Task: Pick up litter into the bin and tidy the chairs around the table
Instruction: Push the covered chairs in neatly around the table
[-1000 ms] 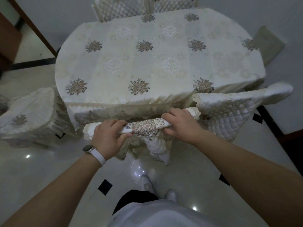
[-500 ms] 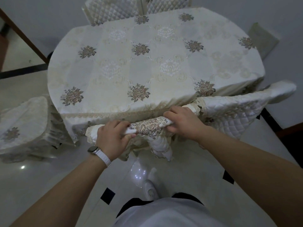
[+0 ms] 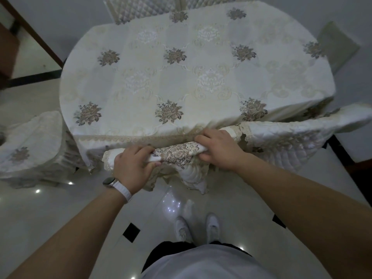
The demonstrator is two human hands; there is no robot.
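A chair (image 3: 177, 156) in a cream floral cover stands in front of me, its top rail up against the near edge of the table (image 3: 193, 77). The table wears a cream cloth with brown flower motifs. My left hand (image 3: 132, 166) grips the left part of the chair's top rail and my right hand (image 3: 219, 150) grips the right part. The chair's seat is hidden under the tablecloth. No litter or bin is in view.
A second covered chair (image 3: 298, 141) stands right beside mine on the right, and another (image 3: 30, 150) at the table's left. Quilted chair backs (image 3: 145, 9) show at the far side. Glossy tiled floor (image 3: 60, 214) lies around my white shoes (image 3: 197, 226).
The chair has gone forward under the table, its top rail now at the cloth's edge. Both hands stayed gripped on it and my feet stepped closer.
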